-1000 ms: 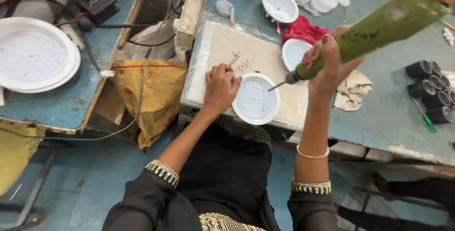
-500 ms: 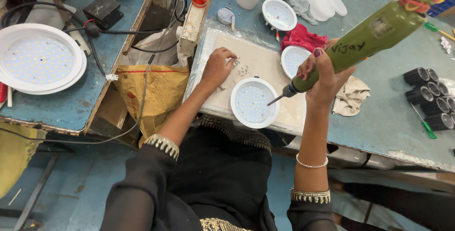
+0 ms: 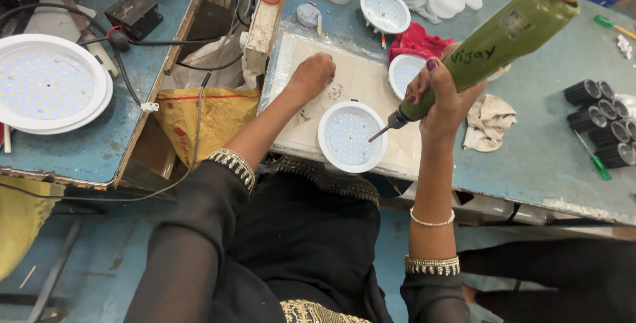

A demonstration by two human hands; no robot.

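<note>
Fingers of the right hand (image 3: pixel 442 98) are wrapped tight around the lower end of a green electric screwdriver (image 3: pixel 493 45), tilted so its bit comes down onto the face of a round white LED light panel (image 3: pixel 352 137). That panel lies on the pale work board (image 3: pixel 361 91) near the front edge of the tabletop (image 3: pixel 543 157), just in front of the person. The left hand (image 3: pixel 313 75) is curled into a loose fist, knuckles down on the board beside a small scatter of what look like screws (image 3: pixel 336 91); whether it pinches one I cannot tell.

To drive well here, I judge the bit should stand square to the screw head (it leans at present), with the free hand steadying the panel's rim so that it does not spin or slide on the board.

Farther out, a second panel (image 3: pixel 404 71) rests against a red rag (image 3: pixel 416 43) toward the board's far right corner, a beige cloth (image 3: pixel 489 121) lies just right of the driving hand, and black ribbed cylinders (image 3: pixel 599 121) are ranked at the right edge. A large panel (image 3: pixel 48 84) sits on the neighbouring bench at the left.
</note>
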